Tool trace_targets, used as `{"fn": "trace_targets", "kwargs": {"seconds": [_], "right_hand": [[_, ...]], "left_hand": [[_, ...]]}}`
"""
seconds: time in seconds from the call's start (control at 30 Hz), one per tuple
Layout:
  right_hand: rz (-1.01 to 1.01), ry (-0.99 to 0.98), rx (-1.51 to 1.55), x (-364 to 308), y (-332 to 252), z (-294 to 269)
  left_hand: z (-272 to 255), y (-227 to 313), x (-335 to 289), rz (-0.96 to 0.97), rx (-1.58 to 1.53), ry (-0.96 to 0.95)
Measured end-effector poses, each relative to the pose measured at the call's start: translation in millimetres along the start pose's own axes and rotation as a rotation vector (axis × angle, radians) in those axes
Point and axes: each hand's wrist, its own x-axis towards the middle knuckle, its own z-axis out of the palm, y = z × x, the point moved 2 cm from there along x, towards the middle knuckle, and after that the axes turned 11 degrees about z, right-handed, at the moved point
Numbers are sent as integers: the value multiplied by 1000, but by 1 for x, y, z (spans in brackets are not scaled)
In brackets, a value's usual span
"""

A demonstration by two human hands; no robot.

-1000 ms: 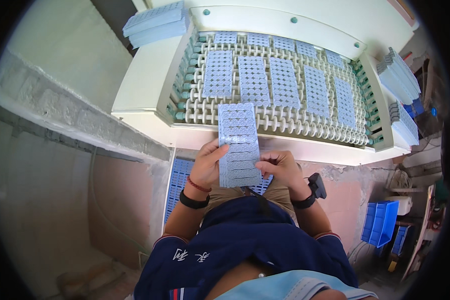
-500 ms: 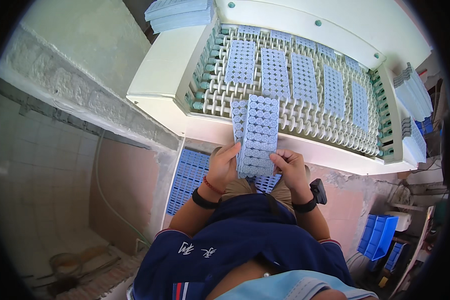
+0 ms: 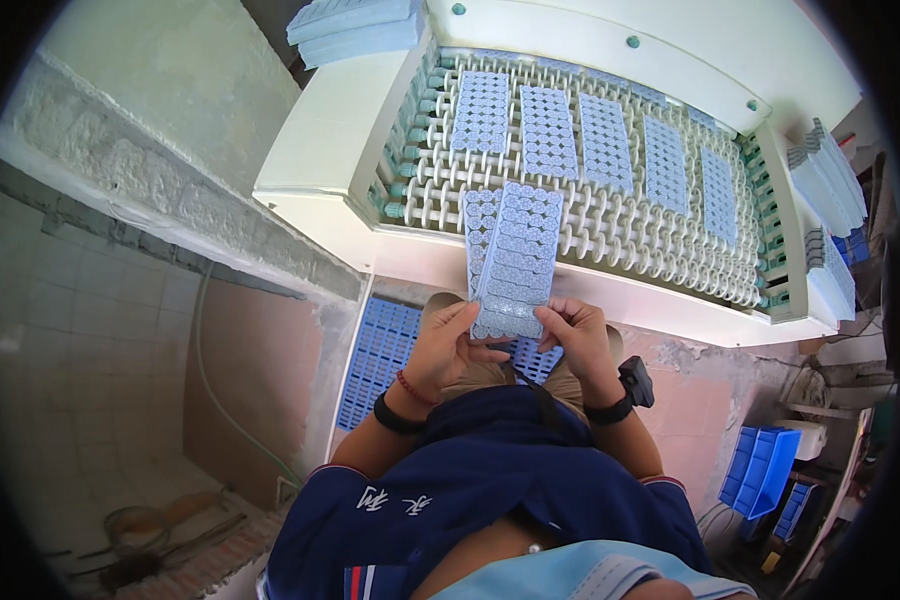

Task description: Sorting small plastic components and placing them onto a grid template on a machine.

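Note:
My left hand (image 3: 446, 342) and my right hand (image 3: 576, 334) pinch the near corners of light blue circuit board panels (image 3: 522, 250) patterned with rows of round units. The front panel leans slightly right, while another panel (image 3: 479, 225) fans out behind it on the left. How many are in the stack, I cannot tell. Their far ends reach over the front edge of a roller conveyor machine (image 3: 425, 253). On its white wheel rollers (image 3: 620, 235) lies a slanting row of similar panels (image 3: 547, 132). My left fingers are partly spread under the panels' lower edge.
Stacks of panels stand on the machine's left corner (image 3: 355, 35) and along its right side (image 3: 827, 180). A blue plastic crate (image 3: 375, 360) is below at the left, and blue bins (image 3: 758, 470) sit low at the right. A concrete ledge (image 3: 170, 180) runs along the left.
The row of panels on the rollers has moved away from me, and the row beyond it has mostly passed under the cover. The held front panel has tilted to the right.

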Motion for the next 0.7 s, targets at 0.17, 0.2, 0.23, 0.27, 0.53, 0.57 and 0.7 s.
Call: {"fn": "trace_targets", "kwargs": {"seconds": [0.17,0.2,0.23,0.27,0.53,0.57,0.7], "right_hand": [[10,16,-20,-2,-7,-3],[11,17,-19,-2,-7,-4],[-8,28,-10,-1,-6,-6],[-29,39,-2,-1,-7,-9],[-74,72,48,-2,-18,-38],[-98,78,19,1,-21,-40],[-21,116,-81,14,-36,-40]], "left_hand": [[-7,0,9,6,70,-3],[-7,1,11,8,110,-1],[-7,2,12,7,111,-2],[-7,4,14,19,78,16],[-28,48,36,111,197,64],[-32,53,42,109,198,60],[-40,64,58,136,260,30]]}}
